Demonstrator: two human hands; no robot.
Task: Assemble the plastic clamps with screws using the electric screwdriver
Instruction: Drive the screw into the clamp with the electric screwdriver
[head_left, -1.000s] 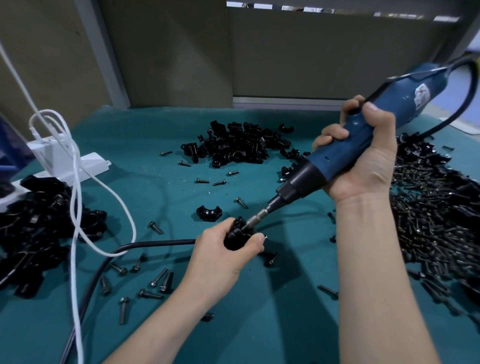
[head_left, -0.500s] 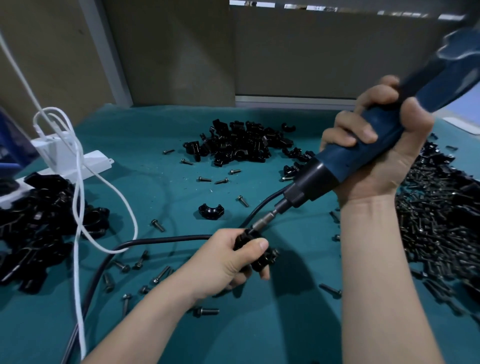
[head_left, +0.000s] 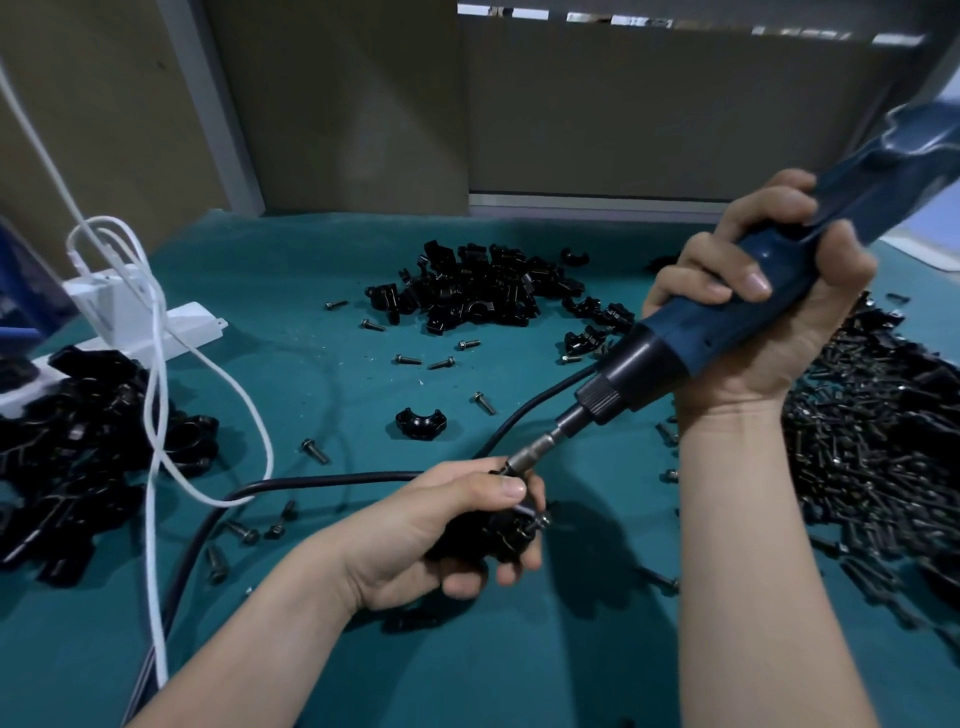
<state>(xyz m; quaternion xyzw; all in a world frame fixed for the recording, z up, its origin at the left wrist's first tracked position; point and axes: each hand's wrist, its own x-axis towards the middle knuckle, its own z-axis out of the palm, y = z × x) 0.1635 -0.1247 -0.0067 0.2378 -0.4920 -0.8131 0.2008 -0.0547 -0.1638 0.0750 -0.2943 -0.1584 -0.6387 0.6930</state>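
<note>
Sprawling along the far left edge of the teal-covered worktop (head_left: 545, 665) is a heap of black plastic clamps (head_left: 78, 457), with a white plastic power strip (head_left: 197, 327) lying just behind it. A thin white cable (head_left: 156, 395) loops from the strip across the heap and runs off the near edge. Beside it, a thick black rubber cord (head_left: 322, 477) curves from the near left corner toward the middle of the cloth. Small dark metal screws (head_left: 314, 450) lie scattered singly around the cord, and one black half-round clamp piece (head_left: 421, 424) sits alone just past them. Farther back, near the rear wall, lies a second pile of black clamp halves (head_left: 478, 291).

In the near middle, the left hand (head_left: 431, 535) is curled round a black plastic clamp (head_left: 493, 535), thumb on top and fingers wrapped beneath. A screw head shows at the clamp's right side. The silver metal bit (head_left: 535, 449) of a blue electric screwdriver with a black nose (head_left: 727, 322) slants down from the upper right, and its tip meets the top of the clamp beside the thumb. The right hand (head_left: 769, 332) grips the screwdriver's blue barrel, fingers and thumb wrapped round it. To the right of that forearm spreads a broad heap of dark screws (head_left: 872, 467), reaching the right edge.
</note>
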